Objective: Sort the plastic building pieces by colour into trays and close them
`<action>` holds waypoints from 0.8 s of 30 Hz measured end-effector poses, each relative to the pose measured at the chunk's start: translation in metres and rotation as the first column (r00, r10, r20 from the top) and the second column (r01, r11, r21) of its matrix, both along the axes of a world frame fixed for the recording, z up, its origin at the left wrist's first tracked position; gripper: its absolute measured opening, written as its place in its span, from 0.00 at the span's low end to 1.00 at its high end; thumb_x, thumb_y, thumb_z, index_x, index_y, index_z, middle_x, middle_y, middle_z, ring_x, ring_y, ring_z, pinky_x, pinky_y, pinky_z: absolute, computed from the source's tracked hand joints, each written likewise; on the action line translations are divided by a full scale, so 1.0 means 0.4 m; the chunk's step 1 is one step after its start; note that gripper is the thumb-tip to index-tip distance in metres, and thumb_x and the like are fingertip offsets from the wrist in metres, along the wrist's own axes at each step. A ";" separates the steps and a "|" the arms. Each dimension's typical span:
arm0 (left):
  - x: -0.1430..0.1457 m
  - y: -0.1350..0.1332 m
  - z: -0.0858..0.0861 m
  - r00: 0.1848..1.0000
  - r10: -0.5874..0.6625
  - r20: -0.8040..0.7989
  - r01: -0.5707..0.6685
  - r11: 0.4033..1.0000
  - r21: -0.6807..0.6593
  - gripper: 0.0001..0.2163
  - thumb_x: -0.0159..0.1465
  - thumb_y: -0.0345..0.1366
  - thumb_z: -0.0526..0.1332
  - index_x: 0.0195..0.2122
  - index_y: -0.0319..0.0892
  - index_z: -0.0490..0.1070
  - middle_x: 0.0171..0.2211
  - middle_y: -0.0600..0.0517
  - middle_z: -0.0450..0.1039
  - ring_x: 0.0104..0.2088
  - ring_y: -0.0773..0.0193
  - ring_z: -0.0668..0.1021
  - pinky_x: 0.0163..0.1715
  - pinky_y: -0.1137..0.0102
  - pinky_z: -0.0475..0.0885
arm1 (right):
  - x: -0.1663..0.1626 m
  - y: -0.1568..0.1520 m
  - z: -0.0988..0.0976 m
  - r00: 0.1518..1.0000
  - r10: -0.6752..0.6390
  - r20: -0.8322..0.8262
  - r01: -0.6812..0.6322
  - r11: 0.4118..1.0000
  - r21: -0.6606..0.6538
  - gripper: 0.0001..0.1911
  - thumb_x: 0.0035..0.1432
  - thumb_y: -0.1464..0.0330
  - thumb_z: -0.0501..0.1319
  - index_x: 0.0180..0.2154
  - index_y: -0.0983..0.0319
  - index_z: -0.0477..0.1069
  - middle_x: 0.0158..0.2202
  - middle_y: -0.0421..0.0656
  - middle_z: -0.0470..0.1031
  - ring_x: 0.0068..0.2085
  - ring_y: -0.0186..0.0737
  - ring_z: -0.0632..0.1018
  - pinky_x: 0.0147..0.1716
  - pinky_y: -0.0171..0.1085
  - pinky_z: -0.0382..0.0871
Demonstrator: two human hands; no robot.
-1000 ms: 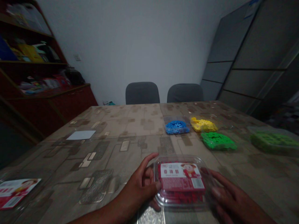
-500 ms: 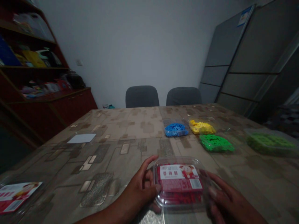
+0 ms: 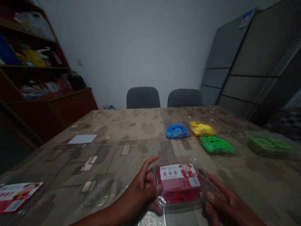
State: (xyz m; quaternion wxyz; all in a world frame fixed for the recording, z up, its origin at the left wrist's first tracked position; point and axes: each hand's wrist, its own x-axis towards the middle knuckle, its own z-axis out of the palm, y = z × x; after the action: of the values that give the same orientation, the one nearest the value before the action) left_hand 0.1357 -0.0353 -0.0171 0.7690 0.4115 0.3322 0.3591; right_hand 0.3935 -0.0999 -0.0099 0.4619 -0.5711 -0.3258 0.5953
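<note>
A clear plastic box (image 3: 180, 182) with a red and white label on its lid sits between my hands at the near side of the table, and red pieces show through it. My left hand (image 3: 148, 188) grips its left side, thumb at the lower left edge and fingers behind. At the right edge, my right hand (image 3: 218, 194) pinches the box with thumb and fingers. The lid lies on the box; whether it is fully pressed down I cannot tell.
Beyond the box stand clear trays of blue pieces (image 3: 176, 131), yellow pieces (image 3: 202, 128), green pieces (image 3: 217, 144) and light green pieces (image 3: 270, 145). A white card (image 3: 82, 139) lies left; a labelled clear lid (image 3: 18, 196) lies near left. Two chairs (image 3: 143, 97) stand behind the table.
The box has tilted slightly and shifted a little left, its label now sharper. My right hand has moved slightly left with its edge; my left hand keeps its grip.
</note>
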 end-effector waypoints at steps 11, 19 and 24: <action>-0.026 0.011 -0.007 0.998 0.035 -0.044 -0.033 0.998 0.060 0.40 0.64 0.48 0.67 0.69 0.50 0.43 0.31 0.54 0.69 0.24 0.65 0.75 0.26 0.68 0.74 | 0.046 0.033 -0.027 0.999 0.042 0.025 -0.041 0.999 -0.034 0.46 0.51 0.42 0.64 0.63 0.61 0.61 0.20 0.39 0.73 0.19 0.35 0.71 0.19 0.32 0.59; -0.009 0.027 -0.059 0.999 0.042 -0.001 -0.042 0.997 0.061 0.39 0.55 0.50 0.73 0.61 0.47 0.54 0.32 0.55 0.67 0.21 0.66 0.76 0.21 0.69 0.75 | 0.044 0.089 -0.034 0.968 -0.043 0.246 0.028 0.998 0.065 0.27 0.45 0.44 0.69 0.30 0.58 0.66 0.20 0.32 0.63 0.17 0.25 0.61 0.16 0.27 0.52; 0.025 0.032 -0.079 0.999 0.007 0.048 -0.010 0.999 0.052 0.40 0.53 0.51 0.74 0.61 0.48 0.54 0.33 0.55 0.68 0.21 0.65 0.78 0.22 0.66 0.77 | 0.074 0.088 -0.038 0.955 -0.069 0.287 0.031 0.990 0.137 0.29 0.46 0.40 0.66 0.27 0.59 0.65 0.22 0.34 0.63 0.21 0.29 0.64 0.17 0.28 0.56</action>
State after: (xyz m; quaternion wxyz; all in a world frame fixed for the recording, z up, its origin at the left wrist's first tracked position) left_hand 0.1456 -0.0226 -0.0489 0.7642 0.4213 0.3059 0.3806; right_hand 0.4230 -0.0647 -0.0252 0.4604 -0.6290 -0.4140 0.4702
